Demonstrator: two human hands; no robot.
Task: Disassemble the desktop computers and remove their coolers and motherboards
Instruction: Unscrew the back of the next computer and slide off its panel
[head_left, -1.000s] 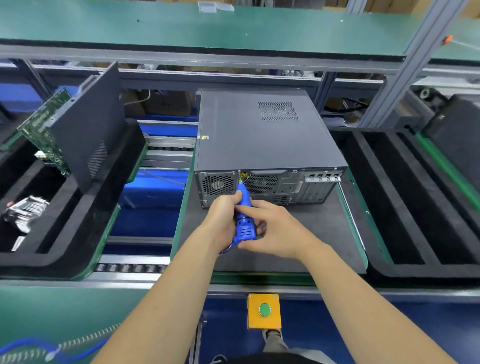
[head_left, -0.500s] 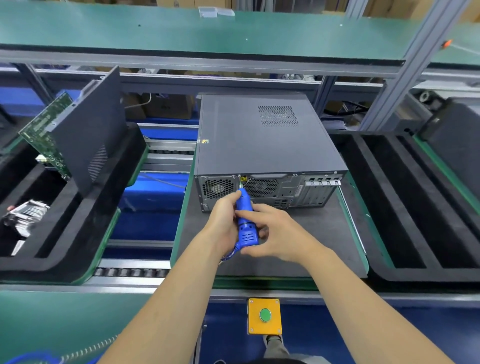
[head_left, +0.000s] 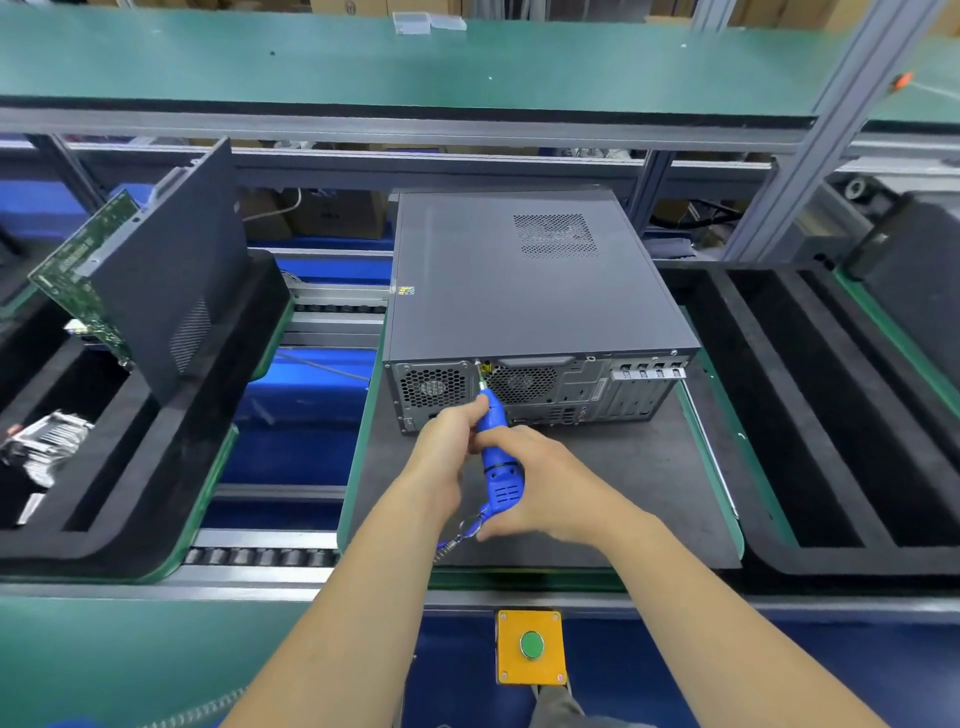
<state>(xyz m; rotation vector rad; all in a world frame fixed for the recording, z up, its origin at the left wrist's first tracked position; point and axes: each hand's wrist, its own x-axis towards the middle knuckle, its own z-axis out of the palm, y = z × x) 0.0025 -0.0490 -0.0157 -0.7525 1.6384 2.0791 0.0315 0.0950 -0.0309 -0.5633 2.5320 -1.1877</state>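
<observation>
A grey desktop computer case (head_left: 519, 291) lies flat on a dark mat, its rear panel with two fan grilles facing me. A blue electric screwdriver (head_left: 497, 457) points up at the top edge of that rear panel, its bit tip at a screw between the grilles. My left hand (head_left: 441, 447) grips the front of the screwdriver's barrel. My right hand (head_left: 545, 488) holds its rear body from the right side. A coiled cable hangs from the tool's back end.
The left black foam tray (head_left: 171, 467) holds a removed side panel (head_left: 166, 275), a green motherboard (head_left: 83, 280) and a metal cooler (head_left: 41, 447). Another black foam tray (head_left: 810, 415) sits to the right. A yellow box with a green button (head_left: 531, 646) is mounted at the front rail.
The screwdriver and both hands have shifted slightly back from the case, and the tool now tilts more steeply up toward the screw. The case has not moved.
</observation>
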